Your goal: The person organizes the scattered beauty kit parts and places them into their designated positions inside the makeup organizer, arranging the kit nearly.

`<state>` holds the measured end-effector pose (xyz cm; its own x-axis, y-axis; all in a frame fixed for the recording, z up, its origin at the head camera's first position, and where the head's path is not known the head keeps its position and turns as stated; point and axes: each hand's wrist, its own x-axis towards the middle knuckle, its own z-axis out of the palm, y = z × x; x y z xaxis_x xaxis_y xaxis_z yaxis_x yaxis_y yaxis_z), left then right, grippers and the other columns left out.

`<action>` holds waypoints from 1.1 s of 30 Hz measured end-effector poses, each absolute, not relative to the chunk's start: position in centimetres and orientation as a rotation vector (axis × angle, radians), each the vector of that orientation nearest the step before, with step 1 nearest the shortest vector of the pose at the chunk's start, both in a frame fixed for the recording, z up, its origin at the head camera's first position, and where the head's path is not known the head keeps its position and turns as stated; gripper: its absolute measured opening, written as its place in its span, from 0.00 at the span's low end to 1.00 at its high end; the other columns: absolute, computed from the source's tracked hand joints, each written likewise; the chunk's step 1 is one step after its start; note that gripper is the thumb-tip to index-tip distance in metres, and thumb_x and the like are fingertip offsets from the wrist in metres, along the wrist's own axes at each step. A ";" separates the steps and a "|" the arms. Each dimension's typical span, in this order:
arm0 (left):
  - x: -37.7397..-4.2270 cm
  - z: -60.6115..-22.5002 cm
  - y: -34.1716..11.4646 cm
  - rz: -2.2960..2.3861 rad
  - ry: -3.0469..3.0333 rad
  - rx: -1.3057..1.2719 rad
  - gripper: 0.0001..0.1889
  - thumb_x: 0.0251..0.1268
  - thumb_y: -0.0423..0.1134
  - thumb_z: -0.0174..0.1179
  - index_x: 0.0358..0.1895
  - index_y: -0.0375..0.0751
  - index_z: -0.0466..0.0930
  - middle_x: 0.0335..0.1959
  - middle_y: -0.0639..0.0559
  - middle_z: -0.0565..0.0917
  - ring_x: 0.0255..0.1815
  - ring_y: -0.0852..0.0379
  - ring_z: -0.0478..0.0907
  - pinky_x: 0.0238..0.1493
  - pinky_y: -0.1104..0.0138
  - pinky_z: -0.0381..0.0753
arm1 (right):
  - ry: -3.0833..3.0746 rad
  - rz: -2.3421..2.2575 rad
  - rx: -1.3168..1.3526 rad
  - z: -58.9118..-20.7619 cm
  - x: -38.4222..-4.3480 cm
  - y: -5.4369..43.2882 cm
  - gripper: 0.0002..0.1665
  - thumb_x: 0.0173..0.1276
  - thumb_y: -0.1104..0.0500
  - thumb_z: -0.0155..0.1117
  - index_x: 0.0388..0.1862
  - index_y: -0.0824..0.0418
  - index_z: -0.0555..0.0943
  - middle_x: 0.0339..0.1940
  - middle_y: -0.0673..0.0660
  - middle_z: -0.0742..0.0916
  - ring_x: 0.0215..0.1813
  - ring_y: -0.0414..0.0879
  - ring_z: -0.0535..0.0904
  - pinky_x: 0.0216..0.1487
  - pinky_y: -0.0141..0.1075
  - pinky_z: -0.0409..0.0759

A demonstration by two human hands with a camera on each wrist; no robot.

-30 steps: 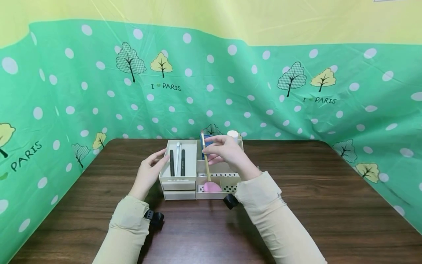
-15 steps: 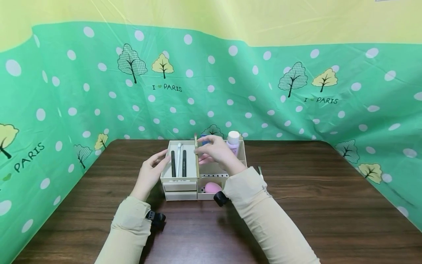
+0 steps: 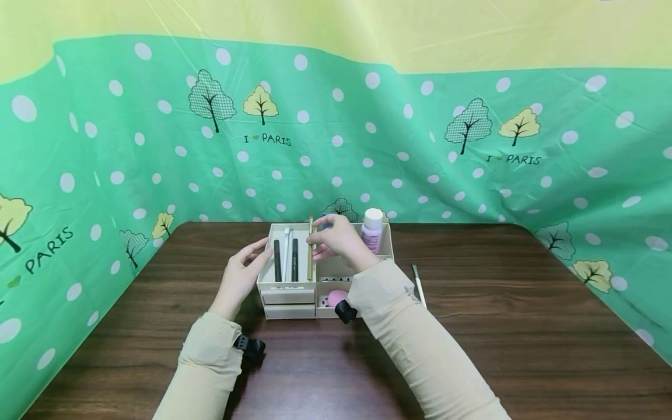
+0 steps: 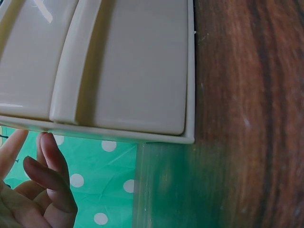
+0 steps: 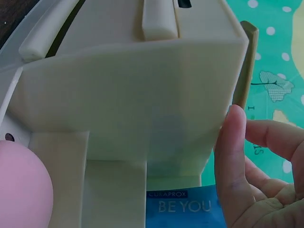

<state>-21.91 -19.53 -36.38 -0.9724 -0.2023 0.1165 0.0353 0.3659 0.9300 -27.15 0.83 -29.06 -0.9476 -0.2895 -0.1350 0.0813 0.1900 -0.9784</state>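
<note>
My right hand [image 3: 336, 238] pinches a slim gold-handled brush [image 3: 310, 256] between thumb and fingers. The brush lies lengthwise along the right edge of the top tray on a cream desktop organizer [image 3: 289, 312]. In the right wrist view, its handle [image 5: 247, 61] shows past the organizer's wall, just above the thumb tip. Beside it in the tray lie two black pens [image 3: 295, 260] and a white stick [image 3: 286, 256]. My left hand [image 3: 238, 277] rests its fingertips against the organizer's left side; in the left wrist view these fingers [image 4: 54, 156] are loosely bent at the rim.
A pink egg-shaped sponge [image 3: 336, 298] sits in the organizer's front right compartment. Behind stand a white-capped lilac bottle [image 3: 371, 233] and a blue packet [image 5: 185, 209]. A white-handled brush [image 3: 418, 286] lies on the dark wooden table [image 3: 514, 326]. A green patterned cloth [image 3: 388, 128] hangs behind.
My right hand has moved left with the gold-handled brush, from over the right compartments to the tray's right edge, and lowered it. The bottle and sponge show differently. The left hand stays in place.
</note>
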 end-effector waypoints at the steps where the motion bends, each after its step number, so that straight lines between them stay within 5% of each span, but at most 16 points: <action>1: -21.9 -36.4 -19.5 -1.651 -2.416 0.150 0.25 0.73 0.51 0.56 0.69 0.50 0.74 0.55 0.36 0.81 0.56 0.46 0.76 0.54 0.60 0.71 | 2.184 -1.816 -0.198 -29.1 -27.2 0.8 0.26 0.64 0.72 0.64 0.62 0.69 0.72 0.35 0.61 0.83 0.20 0.44 0.80 0.28 0.36 0.85; 33: -22.0 -36.5 -19.5 -1.646 -2.408 0.150 0.24 0.73 0.51 0.57 0.68 0.51 0.75 0.54 0.38 0.81 0.53 0.48 0.76 0.51 0.64 0.72 | 2.227 -1.850 -0.271 -29.3 -26.4 1.3 0.31 0.62 0.71 0.66 0.65 0.68 0.72 0.43 0.66 0.86 0.22 0.44 0.82 0.32 0.39 0.86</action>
